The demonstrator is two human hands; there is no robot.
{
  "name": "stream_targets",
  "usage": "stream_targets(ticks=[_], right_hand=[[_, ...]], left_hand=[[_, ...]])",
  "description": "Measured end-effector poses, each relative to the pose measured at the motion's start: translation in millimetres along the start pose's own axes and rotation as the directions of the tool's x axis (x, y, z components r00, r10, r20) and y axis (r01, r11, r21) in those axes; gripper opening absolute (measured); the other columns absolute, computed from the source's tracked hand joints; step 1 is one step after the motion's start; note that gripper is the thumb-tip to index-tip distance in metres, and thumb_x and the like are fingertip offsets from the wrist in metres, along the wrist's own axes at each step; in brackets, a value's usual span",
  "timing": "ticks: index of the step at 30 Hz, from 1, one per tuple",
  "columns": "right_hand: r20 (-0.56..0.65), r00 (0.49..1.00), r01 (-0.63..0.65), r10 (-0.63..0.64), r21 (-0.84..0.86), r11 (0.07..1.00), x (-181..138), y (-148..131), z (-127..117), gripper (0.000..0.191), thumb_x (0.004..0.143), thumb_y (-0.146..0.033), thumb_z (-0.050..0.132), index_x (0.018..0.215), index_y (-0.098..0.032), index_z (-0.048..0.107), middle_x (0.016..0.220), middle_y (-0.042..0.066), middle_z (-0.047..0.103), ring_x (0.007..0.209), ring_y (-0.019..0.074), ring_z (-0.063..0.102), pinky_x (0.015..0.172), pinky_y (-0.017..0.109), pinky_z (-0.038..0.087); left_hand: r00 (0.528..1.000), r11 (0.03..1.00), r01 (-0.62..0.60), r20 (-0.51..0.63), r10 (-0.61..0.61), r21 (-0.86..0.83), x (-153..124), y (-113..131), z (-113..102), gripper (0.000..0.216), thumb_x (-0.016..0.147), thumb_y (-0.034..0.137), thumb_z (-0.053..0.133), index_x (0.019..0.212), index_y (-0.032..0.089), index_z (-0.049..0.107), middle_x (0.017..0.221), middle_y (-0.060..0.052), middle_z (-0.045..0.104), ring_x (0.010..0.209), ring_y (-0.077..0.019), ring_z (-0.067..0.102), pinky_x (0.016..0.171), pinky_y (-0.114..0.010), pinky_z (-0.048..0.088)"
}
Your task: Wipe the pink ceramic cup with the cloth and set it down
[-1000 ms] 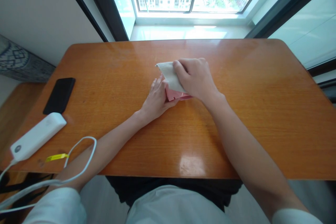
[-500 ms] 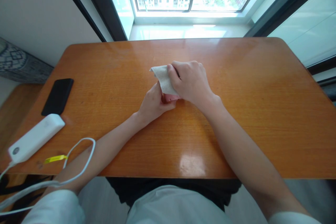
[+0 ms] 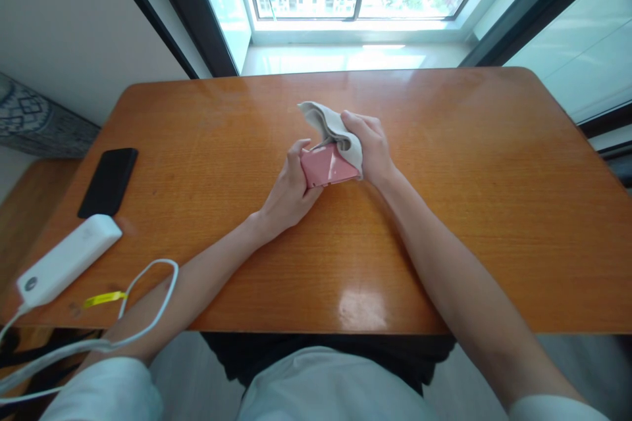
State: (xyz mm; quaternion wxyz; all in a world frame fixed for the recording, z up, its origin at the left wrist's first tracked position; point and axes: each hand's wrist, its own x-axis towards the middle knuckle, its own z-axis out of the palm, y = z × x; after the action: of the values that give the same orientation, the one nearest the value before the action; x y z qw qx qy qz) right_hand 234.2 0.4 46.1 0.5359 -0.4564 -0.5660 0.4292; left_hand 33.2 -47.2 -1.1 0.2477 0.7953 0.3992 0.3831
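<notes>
so the left hand (image 3: 289,196) has its fingers curled round the left end of a pink box (image 3: 323,167), and the right hand (image 3: 372,148) has its fingers bunched on a folded cloth (image 3: 336,128) against the box's right end. box sits between both hands over the surface (image 3: 237,138), can't tell if it's touching down. looks mid-wipe to me; next stroke probably calls for a steady left grip.

Forearms (image 3: 217,270) angled inward, hands (image 3: 290,189) (image 3: 375,150) seemingly curled
</notes>
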Motion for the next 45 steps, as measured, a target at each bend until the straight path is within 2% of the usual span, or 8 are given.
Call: stream_targets(ticks=[7, 12, 16, 26, 30, 34, 39, 45], right_hand=[[-0.109, 0.988, -0.088, 0.106, 0.161, 0.983, 10, 41, 2, 0.064, 0.093, -0.082, 0.068, 0.067, -0.028, 0.047, 0.066, -0.004, 0.042, 0.066, 0.0158, 0.042, 0.062, 0.031, 0.042], [-0.023, 0.997, -0.073, 0.074, 0.068, 0.995, 6, 17, 2, 0.064, 0.097, -0.081, 0.064, 0.067, -0.027, 0.047, 0.068, -0.003, 0.044, 0.064, 0.0150, 0.042, 0.061, 0.031, 0.037], [0.093, 0.994, 0.084, -0.064, -0.230, 0.970, 0, -16, 1, 0.061, 0.109, -0.067, 0.055, 0.066, -0.025, 0.045, 0.067, -0.001, 0.045, 0.067, 0.0161, 0.045, 0.064, 0.032, 0.034], [0.311, 0.928, 0.367, -0.203, -0.852, 0.373, -37, -68, 47, 0.033, 0.114, -0.027, 0.045, 0.097, -0.020, 0.072, 0.096, 0.014, 0.079, 0.089, 0.0296, 0.067, 0.090, 0.044, 0.041], [0.281, 0.929, 0.345, -0.241, -0.893, 0.288, -46, -65, 62, 0.029, 0.111, -0.021, 0.046, 0.106, -0.018, 0.074, 0.103, 0.017, 0.080, 0.096, 0.0341, 0.068, 0.093, 0.048, 0.042], [0.226, 0.949, 0.296, -0.220, -0.878, 0.377, -40, -61, 58, 0.030, 0.113, -0.025, 0.046, 0.100, -0.020, 0.073, 0.098, 0.015, 0.080, 0.090, 0.0309, 0.068, 0.087, 0.043, 0.042], [0.164, 0.972, 0.234, -0.167, -0.730, 0.642, -20, -54, 36, 0.042, 0.116, -0.037, 0.049, 0.078, -0.024, 0.062, 0.076, 0.006, 0.069, 0.077, 0.0233, 0.062, 0.074, 0.036, 0.035], [0.173, 0.981, 0.137, -0.084, -0.328, 0.935, -2, -36, 8, 0.059, 0.111, -0.061, 0.058, 0.066, -0.025, 0.048, 0.067, -0.001, 0.049, 0.069, 0.0169, 0.050, 0.066, 0.033, 0.035]], left_hand=[[0.999, 1.000, 0.003, -0.034, -0.002, 0.027, -2, -7, 2, 0.055, 0.099, 0.028, 0.067, 0.143, 0.025, 0.035, 0.136, -0.013, 0.062, 0.113, -0.0259, 0.068, 0.098, -0.043, 0.059], [0.998, 0.993, 0.050, -0.054, -0.044, 0.111, -4, -10, 3, 0.051, 0.098, 0.033, 0.067, 0.139, 0.023, 0.038, 0.126, -0.011, 0.066, 0.103, -0.0267, 0.068, 0.090, -0.043, 0.058], [0.997, 0.986, 0.042, -0.077, -0.030, 0.161, -5, -9, 3, 0.053, 0.099, 0.036, 0.069, 0.141, 0.022, 0.040, 0.128, -0.013, 0.068, 0.107, -0.0291, 0.071, 0.092, -0.044, 0.059], [0.996, 0.942, -0.082, 0.012, 0.083, 0.326, -6, -18, 8, 0.029, 0.109, 0.040, 0.052, 0.122, 0.018, 0.065, 0.123, -0.020, 0.076, 0.117, -0.0393, 0.071, 0.100, -0.056, 0.061], [0.993, 0.951, -0.099, -0.027, 0.112, 0.292, -8, -22, 8, 0.031, 0.107, 0.042, 0.056, 0.125, 0.021, 0.068, 0.125, -0.018, 0.078, 0.117, -0.0376, 0.070, 0.101, -0.055, 0.061], [0.997, 0.954, -0.077, 0.008, 0.078, 0.290, -6, -19, 6, 0.031, 0.108, 0.042, 0.054, 0.122, 0.020, 0.070, 0.124, -0.018, 0.079, 0.113, -0.0362, 0.071, 0.097, -0.052, 0.061], [0.999, 0.957, 0.001, 0.033, -0.011, 0.290, -3, -11, 6, 0.017, 0.104, 0.039, 0.060, 0.106, 0.022, 0.066, 0.103, -0.013, 0.077, 0.099, -0.0322, 0.070, 0.091, -0.047, 0.060], [0.998, 0.987, 0.035, -0.063, -0.025, 0.154, -3, -7, 6, 0.053, 0.096, 0.033, 0.070, 0.140, 0.020, 0.044, 0.126, -0.015, 0.072, 0.104, -0.0309, 0.072, 0.088, -0.044, 0.060]])
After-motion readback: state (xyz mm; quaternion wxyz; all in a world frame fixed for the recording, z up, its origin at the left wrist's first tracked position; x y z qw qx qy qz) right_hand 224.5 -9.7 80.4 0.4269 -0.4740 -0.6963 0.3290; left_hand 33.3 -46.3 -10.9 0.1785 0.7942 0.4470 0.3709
